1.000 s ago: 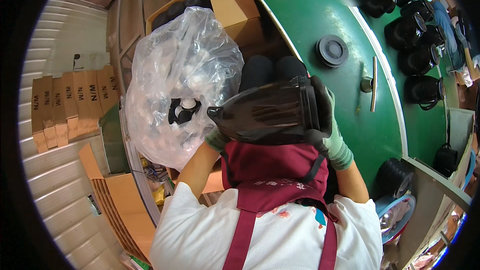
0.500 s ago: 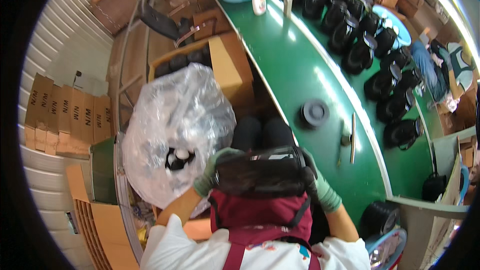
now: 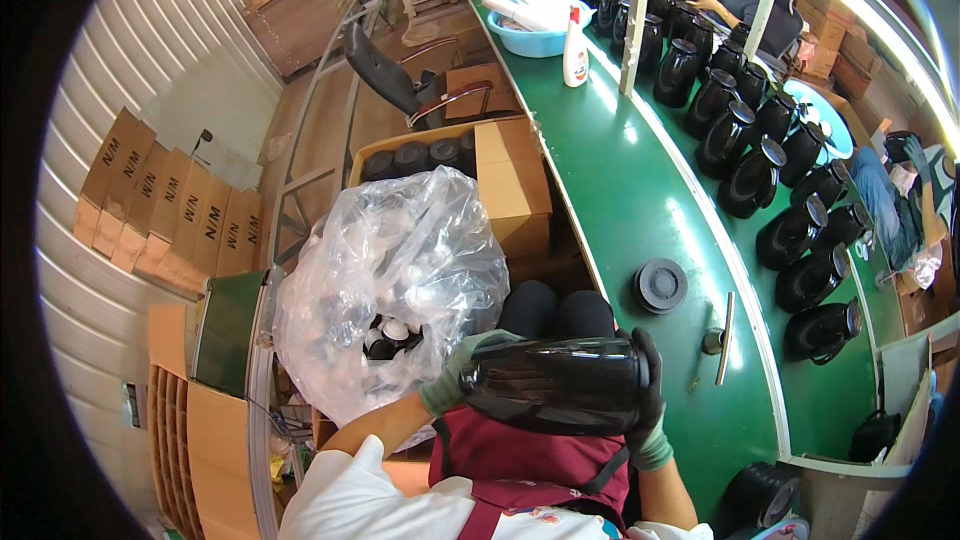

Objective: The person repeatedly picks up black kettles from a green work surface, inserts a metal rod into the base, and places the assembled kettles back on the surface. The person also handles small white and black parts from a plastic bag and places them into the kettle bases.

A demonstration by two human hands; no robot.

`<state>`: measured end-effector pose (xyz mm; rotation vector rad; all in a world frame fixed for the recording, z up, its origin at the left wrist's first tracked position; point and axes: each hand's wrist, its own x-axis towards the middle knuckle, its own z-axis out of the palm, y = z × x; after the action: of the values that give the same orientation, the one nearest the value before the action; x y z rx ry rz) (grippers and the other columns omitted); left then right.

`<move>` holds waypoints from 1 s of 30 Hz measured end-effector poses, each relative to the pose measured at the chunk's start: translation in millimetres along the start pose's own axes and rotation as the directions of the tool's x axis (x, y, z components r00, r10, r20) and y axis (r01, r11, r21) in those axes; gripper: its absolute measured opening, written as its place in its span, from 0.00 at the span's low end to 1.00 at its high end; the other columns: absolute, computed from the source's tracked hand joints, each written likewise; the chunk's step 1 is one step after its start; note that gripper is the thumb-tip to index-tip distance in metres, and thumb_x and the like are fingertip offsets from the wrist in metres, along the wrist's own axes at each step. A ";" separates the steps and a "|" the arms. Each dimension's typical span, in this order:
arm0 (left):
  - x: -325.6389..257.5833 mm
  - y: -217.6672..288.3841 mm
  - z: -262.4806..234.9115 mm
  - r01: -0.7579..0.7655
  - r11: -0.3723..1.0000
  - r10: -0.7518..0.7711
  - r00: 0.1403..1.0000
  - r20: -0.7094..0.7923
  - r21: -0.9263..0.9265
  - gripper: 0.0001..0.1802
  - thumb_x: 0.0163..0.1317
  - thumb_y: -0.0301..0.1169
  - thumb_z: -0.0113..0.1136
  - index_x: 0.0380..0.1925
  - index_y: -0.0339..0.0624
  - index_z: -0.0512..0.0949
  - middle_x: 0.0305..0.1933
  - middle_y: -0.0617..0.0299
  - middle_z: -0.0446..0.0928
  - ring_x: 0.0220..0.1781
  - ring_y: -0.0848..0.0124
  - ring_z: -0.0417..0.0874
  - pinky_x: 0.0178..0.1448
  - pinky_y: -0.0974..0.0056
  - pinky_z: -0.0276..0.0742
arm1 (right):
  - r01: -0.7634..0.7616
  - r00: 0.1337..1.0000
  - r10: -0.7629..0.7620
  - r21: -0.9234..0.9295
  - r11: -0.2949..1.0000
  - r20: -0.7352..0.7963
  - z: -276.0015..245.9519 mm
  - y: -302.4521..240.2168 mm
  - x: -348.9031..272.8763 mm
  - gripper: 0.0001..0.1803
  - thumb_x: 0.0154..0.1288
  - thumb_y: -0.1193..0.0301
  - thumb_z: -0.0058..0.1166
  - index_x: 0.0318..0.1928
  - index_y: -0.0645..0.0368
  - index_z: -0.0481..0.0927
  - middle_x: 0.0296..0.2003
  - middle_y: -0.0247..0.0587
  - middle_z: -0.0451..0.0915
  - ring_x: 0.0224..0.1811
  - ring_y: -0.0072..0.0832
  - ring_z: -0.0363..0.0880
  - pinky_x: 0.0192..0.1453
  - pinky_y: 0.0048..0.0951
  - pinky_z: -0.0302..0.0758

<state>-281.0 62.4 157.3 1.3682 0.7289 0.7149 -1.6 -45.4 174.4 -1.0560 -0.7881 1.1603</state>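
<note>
Across my lap lies a glossy black jug body [image 3: 555, 387] on its side, held at both ends. My left hand [image 3: 468, 368], in a grey-green glove, wraps its left end. My right hand [image 3: 648, 395], gloved with dark fingers, grips the right end; some of its fingers are hidden behind the jug. On the green bench to the right sits a round black ribbed disc [image 3: 661, 285]. Beside it are a small metal cylinder [image 3: 713, 341] and a thin metal rod [image 3: 726, 338]. A clear plastic bag [image 3: 400, 270] with white and dark round pieces stands to my left.
Rows of black jugs [image 3: 752, 180] stand along the bench's far side, where another person [image 3: 735, 0] sits. A cardboard box [image 3: 515, 175] of dark round parts lies beyond the bag. A spray bottle [image 3: 576, 50] and blue basin [image 3: 530, 40] are at the back; stacked cartons [image 3: 165, 205] line the left wall.
The view has tilted upward, showing more of the far bench. Both hands still hold the jug, which now shows a clearer glossy side and sits slightly farther right in view.
</note>
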 end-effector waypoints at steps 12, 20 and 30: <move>5.8 -42.3 -8.1 0.150 0.986 -0.151 0.988 -0.018 -0.072 0.18 0.67 0.29 0.60 0.55 0.35 0.82 0.54 0.53 0.85 0.54 0.64 0.87 0.62 0.59 0.82 | 0.150 0.983 -0.130 -0.166 0.975 0.126 -13.2 -13.6 4.1 0.53 0.73 0.36 0.48 0.80 0.64 0.53 0.78 0.48 0.59 0.81 0.39 0.55 0.83 0.41 0.51; 26.2 51.1 -0.2 -0.289 0.798 0.239 0.957 0.162 0.529 0.22 0.70 0.37 0.57 0.56 0.31 0.81 0.58 0.51 0.84 0.58 0.63 0.85 0.64 0.58 0.80 | 0.083 0.969 -0.062 -0.079 0.993 0.240 -31.0 -11.9 -1.5 0.30 0.83 0.65 0.41 0.79 0.62 0.58 0.76 0.48 0.62 0.77 0.38 0.62 0.81 0.37 0.58; 32.7 69.0 17.5 -0.500 0.537 0.316 0.866 0.387 0.679 0.35 0.46 0.42 0.77 0.55 0.35 0.82 0.50 0.48 0.85 0.47 0.53 0.87 0.51 0.55 0.82 | -0.508 0.861 0.473 0.292 0.810 0.187 -34.3 -11.6 10.1 0.36 0.82 0.50 0.38 0.78 0.60 0.61 0.69 0.51 0.72 0.71 0.35 0.73 0.76 0.35 0.66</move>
<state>-249.3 83.2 225.8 2.4444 0.5336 0.6104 36.0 -44.5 173.6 -0.9406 -0.3737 1.7398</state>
